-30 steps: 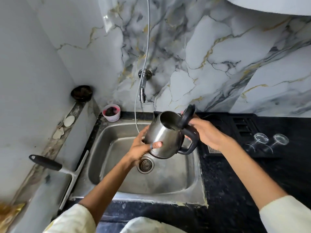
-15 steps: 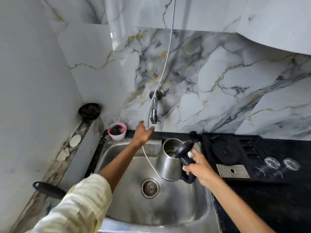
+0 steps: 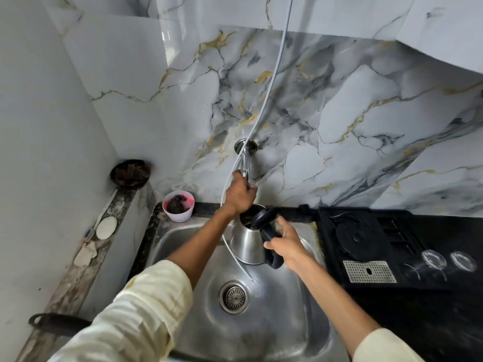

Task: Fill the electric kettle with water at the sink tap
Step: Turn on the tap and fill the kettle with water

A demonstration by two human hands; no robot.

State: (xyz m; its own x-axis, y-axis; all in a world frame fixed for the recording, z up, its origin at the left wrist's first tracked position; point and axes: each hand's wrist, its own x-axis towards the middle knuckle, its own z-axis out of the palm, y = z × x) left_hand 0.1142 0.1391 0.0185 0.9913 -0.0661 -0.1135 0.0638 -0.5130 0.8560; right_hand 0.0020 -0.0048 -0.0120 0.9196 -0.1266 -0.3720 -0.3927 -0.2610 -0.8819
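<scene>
Both hands were busy: the right hand gripped the kettle by its handle, lid open, over the sink, while the left hand closed on the tap, suggesting turning on the water came next.

Hose across tap; sink btm clear

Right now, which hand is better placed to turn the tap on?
Left. The left hand already grips the tap on the wall, while the right hand holds the kettle by its handle, lid open, below the spout.
</scene>
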